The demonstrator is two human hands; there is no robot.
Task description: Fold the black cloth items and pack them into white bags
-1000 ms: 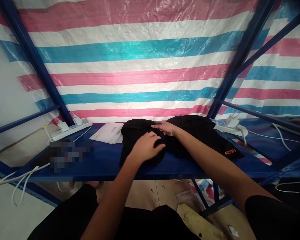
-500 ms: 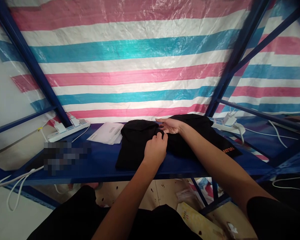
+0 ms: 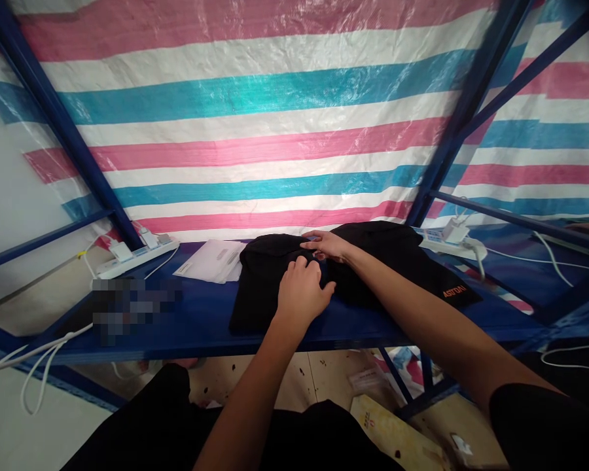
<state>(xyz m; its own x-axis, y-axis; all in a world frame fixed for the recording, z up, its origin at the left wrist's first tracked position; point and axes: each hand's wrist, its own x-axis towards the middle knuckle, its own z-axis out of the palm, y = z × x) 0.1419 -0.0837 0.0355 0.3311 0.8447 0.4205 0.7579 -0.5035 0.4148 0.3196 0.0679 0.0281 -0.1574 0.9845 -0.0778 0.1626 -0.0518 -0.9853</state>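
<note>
My left hand [image 3: 304, 291] lies over the right edge of a folded black garment [image 3: 258, 284], thumb apart from the bent fingers; I cannot tell whether they pinch cloth. My right hand [image 3: 328, 246] is at its far right corner, grip likewise unclear. The garment rests on the blue metal shelf [image 3: 196, 317], between white packets [image 3: 210, 261] and an orange-lettered black garment [image 3: 383, 242].

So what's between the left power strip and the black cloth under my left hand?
In the head view, white packets lie between the power strip and that black cloth.
</note>
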